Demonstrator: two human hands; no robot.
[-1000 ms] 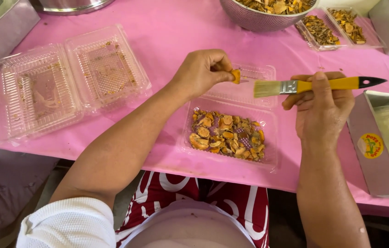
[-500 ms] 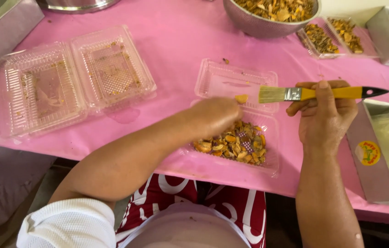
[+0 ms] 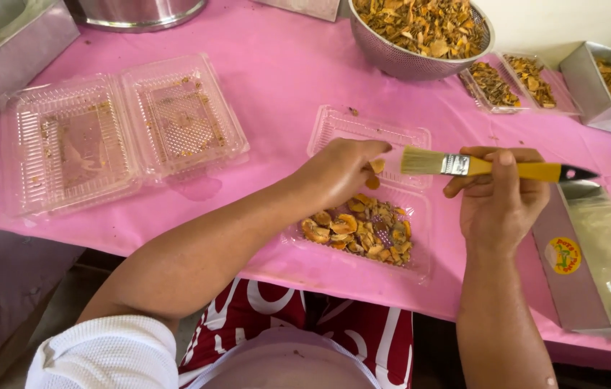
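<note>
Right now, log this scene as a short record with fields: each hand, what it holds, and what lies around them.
left hand: pinches a small orange dried piece above the open clear plastic clamshell box
right hand: grips a yellow-handled flat paintbrush, bristles pointing toward the left hand
box contents: orange-brown dried pieces in the near half; far half bare
left of hands: second open clear clamshell with crumbs
far side: metal colander bowl full of dried pieces
surface: pink tablecloth

The left hand (image 3: 341, 173) hides part of the clamshell tray (image 3: 363, 216).
</note>
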